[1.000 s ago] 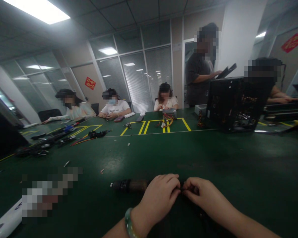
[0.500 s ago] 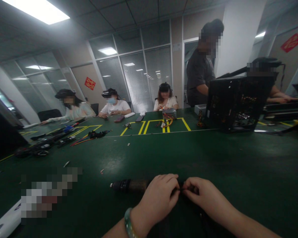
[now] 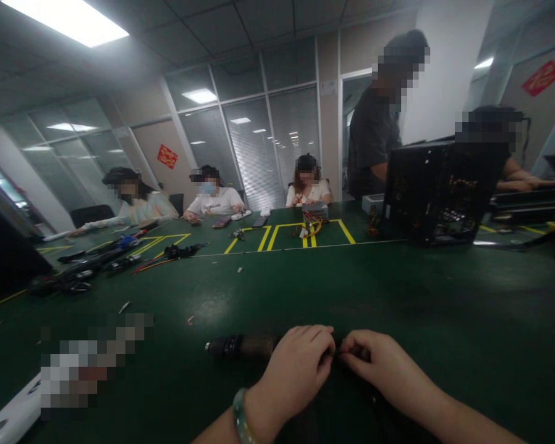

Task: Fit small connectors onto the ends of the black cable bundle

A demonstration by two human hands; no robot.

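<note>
A dark power screwdriver lies on the green table, its tip pointing left. My left hand, with a green bangle at the wrist, covers the tool's right end; its fingers are curled together. Close beside it on the right, my right hand is closed in a pinch. Between the fingertips of both hands there is something small and dark that I cannot make out. Below my hands the table area is dark and its details are hidden.
A black computer case stands at the right. Dark cables lie at the left, a white object at the lower left. A power supply with coloured wires sits across the table. Several people are around the table.
My hands have barely moved. The standing person at the back right leans slightly to the right, and the masked person's hand has moved right to a white object.
</note>
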